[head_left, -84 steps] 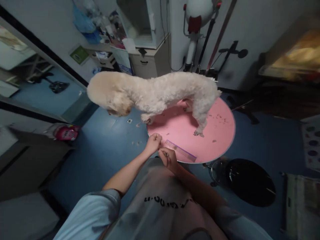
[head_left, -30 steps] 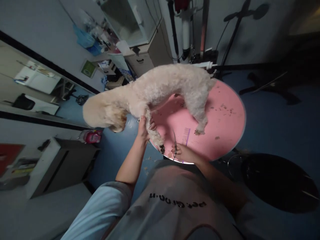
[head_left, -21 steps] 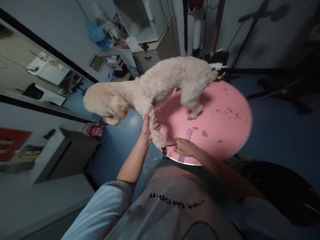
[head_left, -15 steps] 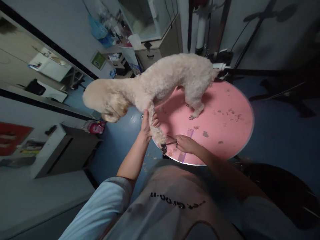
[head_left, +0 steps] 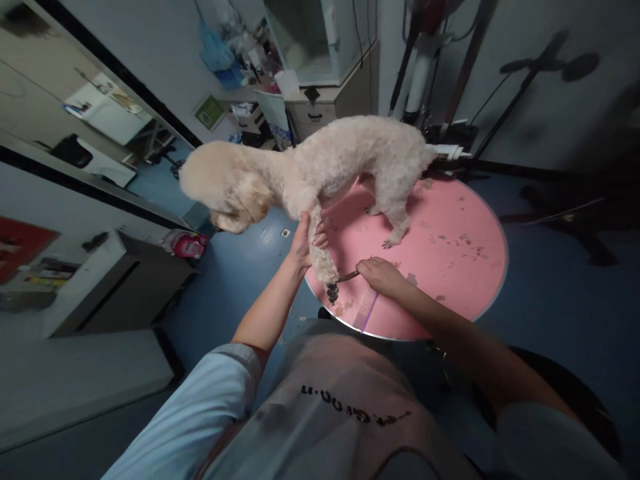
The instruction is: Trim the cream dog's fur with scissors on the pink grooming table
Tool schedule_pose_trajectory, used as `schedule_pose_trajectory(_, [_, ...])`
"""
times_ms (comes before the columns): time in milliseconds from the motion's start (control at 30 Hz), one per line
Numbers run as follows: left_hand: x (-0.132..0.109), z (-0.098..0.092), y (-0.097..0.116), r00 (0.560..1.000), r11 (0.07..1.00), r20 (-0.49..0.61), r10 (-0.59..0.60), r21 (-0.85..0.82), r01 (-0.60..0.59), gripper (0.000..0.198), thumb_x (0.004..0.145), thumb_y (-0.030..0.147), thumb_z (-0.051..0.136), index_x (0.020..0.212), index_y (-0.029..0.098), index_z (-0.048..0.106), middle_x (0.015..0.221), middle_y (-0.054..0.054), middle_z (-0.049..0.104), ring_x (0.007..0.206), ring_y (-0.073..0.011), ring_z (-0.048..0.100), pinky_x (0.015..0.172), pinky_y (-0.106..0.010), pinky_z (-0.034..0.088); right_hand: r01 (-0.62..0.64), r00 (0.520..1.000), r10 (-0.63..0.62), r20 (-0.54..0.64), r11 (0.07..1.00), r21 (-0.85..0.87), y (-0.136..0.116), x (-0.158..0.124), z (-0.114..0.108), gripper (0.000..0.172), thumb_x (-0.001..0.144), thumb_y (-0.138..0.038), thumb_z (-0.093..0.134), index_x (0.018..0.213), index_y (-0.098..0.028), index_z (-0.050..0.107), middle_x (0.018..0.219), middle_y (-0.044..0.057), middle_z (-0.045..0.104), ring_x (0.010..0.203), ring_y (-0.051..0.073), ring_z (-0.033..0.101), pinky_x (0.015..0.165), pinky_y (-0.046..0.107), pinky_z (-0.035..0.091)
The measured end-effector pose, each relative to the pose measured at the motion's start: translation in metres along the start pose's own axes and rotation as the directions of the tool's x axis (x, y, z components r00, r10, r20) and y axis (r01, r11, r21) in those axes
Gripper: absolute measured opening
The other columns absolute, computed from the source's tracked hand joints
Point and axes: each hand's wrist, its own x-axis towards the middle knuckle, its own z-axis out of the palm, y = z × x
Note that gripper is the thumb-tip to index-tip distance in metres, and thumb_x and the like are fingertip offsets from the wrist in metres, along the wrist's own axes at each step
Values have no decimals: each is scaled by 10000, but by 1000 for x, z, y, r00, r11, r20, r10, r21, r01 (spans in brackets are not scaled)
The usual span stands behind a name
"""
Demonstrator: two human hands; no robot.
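- While the dog (head_left: pixel 350 147) stands on the pink desk (head_left: pixel 475 287), the left hand (head_left: pixel 304 243) wraps one foreleg (head_left: pixel 323 263) — seemingly to steady the paw (head_left: pixel 332 293) near the rim.
- The right hand (head_left: pixel 380 275) is closed about the scissors (head_left: pixel 349 275); the blades reach the fur just above the paw, apparently angled for control.
- The comb (head_left: pixel 366 310) lies flat at the near edge — presumably for easy reach.

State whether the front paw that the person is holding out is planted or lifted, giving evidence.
Lifted: the left hand grips the foreleg, and the paw shows its dark underside towards the camera.
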Motion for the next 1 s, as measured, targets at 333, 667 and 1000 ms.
schedule_pose_trajectory(333, [-1,7,3,998,998,-10,-55,-36,54,608,1000,599,180,661,156,422,474,71,299,271,-25,226,306,-159,196,-3,1000,3,-2,992,-123,4,3,-17,221,948,-98,411,985,-121,628,928,126,653,881,250,573,835,360,358])
schedule_pose_trajectory(667, [2,-4,4,999,998,36,-35,-54,37,610,992,626,202,659,161,413,482,74,318,274,-28,232,309,-169,216,-171,985,165,48,961,218,-17,3,2,187,934,-88,445,955,-134,624,976,134,679,935,235,612,872,338,411])
schedule_pose_trajectory(1000, [-12,-6,13,993,992,-5,122,-41,-122,624,985,654,152,674,172,397,500,76,259,294,-26,171,327,-179,174,-64,953,269,-139,629,775,-120,42,85,464,792,-201,643,1252,-185,586,1225,102,684,1135,227,628,965,320,490])
